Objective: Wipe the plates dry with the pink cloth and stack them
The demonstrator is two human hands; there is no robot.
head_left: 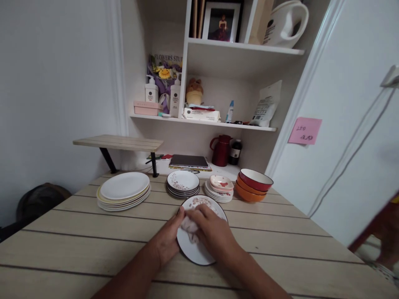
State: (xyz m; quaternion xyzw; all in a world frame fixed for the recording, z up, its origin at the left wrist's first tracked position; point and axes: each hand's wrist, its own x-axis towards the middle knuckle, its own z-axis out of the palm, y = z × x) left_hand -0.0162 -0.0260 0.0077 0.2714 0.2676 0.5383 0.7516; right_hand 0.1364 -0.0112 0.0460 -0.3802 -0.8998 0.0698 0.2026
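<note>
A white plate (199,252) with a dark rim and a brown flower pattern lies at the middle of the wooden table, under both hands. My left hand (170,236) grips its left edge, thumb on top; the fingers beneath are mostly hidden. My right hand (212,228) is closed around a pale, patterned cloth (189,226) pressed onto the plate's face. Just behind stands a stack of matching flowered plates (183,181). To its right, small pink-white dishes (221,182) sit on top of several white saucers (218,196).
Large oval plates (124,187) are stacked at the left, near a raised wooden shelf (118,142). Red and orange bowls (253,185) are nested at the right. Behind are a closed laptop (189,160), a red jug (221,150) and a dark bottle (235,152).
</note>
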